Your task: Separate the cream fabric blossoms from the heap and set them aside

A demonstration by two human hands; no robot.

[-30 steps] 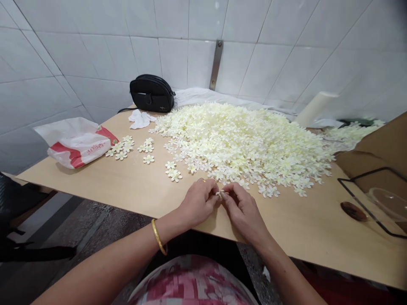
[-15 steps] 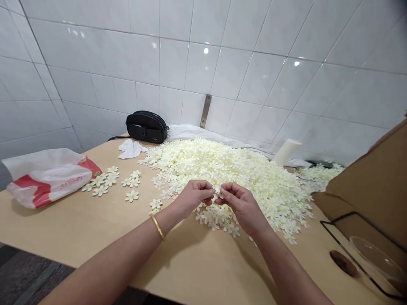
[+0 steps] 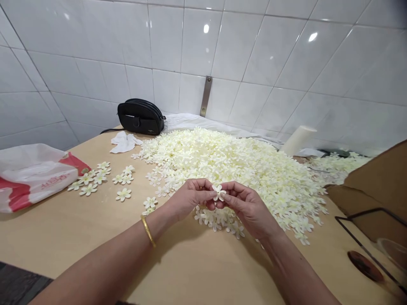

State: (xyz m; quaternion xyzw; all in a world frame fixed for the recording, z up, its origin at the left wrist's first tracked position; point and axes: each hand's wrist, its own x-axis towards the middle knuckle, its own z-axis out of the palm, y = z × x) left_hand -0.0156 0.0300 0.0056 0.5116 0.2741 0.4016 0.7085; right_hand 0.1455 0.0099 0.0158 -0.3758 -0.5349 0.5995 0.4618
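Between my two hands is a small artificial flower (image 3: 219, 193) with white petals and a dark dot at its centre. My left hand (image 3: 193, 195) pinches its left petals, fingers closed. On the other side, my right hand (image 3: 243, 202) grips the right petals between thumb and forefinger. Both hands are above the near edge of a large heap of pale yellow-white flowers (image 3: 203, 154). A few loose flowers (image 3: 123, 194) lie on the table to the left, some in small clusters. A gold bangle (image 3: 148, 231) circles my left wrist.
A white and red plastic bag (image 3: 38, 178) lies at the left of the brown table (image 3: 190, 271). Near the tiled wall are a black bag (image 3: 140, 118), white scraps (image 3: 124, 142) and a white roll (image 3: 297, 140). At right stand a cardboard box (image 3: 369, 182) and a dark metal frame (image 3: 356, 239).
The flower between my fingers now faces me with its petals showing more fully. My view has shifted slightly, bringing the table contents nearer. Both hands still hold the flower.
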